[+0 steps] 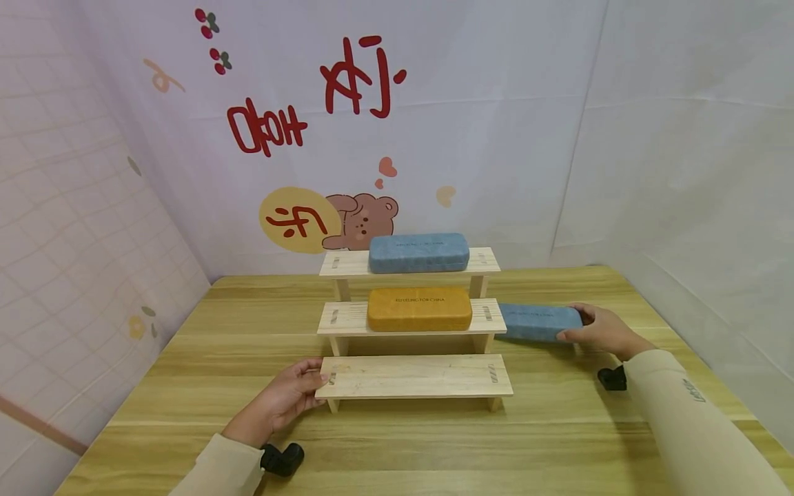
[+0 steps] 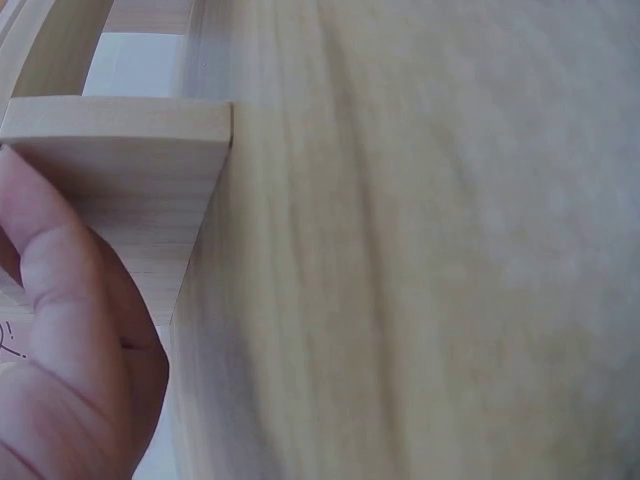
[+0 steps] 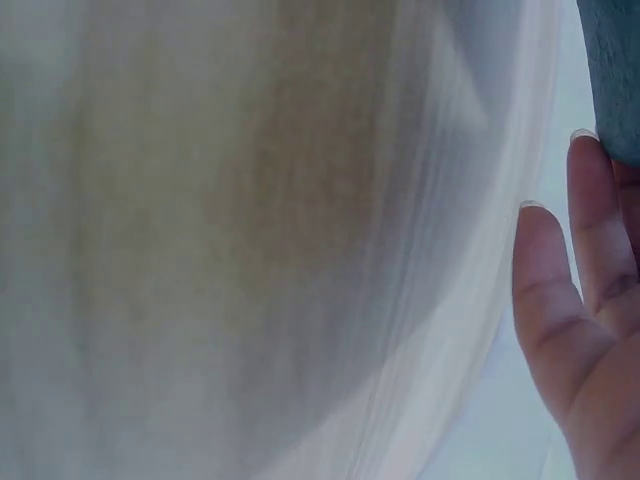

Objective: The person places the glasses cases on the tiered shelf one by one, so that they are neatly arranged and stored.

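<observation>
A three-step wooden stand (image 1: 412,377) is on the table. On its top step lies a blue glasses case (image 1: 419,253), and an orange glasses case (image 1: 419,310) lies on the middle step; the bottom step is bare. My left hand (image 1: 287,397) grips the left end of the bottom step, thumb on top of the board. Right of the stand, my right hand (image 1: 600,331) holds a second blue glasses case (image 1: 538,322) by its right end. The stand hides that case's left end. In the right wrist view, fingertips touch the end of this case (image 3: 612,75).
The wooden table (image 1: 397,455) extends around the stand on both sides and in front. Behind it hangs a white cloth (image 1: 496,138) with red characters and a cartoon bear. Black wrist mounts (image 1: 282,459) show at both sleeves.
</observation>
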`<move>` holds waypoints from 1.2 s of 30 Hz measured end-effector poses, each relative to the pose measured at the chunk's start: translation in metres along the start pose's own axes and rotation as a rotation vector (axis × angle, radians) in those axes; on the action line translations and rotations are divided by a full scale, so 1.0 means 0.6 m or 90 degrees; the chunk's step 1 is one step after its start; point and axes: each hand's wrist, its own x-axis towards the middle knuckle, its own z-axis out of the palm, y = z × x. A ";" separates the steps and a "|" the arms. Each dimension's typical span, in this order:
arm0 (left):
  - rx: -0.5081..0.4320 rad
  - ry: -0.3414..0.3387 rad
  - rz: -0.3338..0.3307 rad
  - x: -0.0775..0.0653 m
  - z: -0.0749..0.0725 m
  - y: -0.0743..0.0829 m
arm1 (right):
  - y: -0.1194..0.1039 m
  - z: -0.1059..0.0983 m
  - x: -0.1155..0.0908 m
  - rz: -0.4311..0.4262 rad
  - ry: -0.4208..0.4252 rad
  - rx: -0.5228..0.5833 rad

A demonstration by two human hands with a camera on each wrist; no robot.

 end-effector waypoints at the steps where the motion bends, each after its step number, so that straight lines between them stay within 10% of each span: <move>1: 0.001 -0.001 0.000 0.000 0.000 0.000 | 0.000 0.000 -0.001 -0.001 0.002 0.003; 36: 0.004 0.002 0.003 -0.001 0.000 0.001 | -0.016 -0.053 -0.116 0.002 0.144 0.027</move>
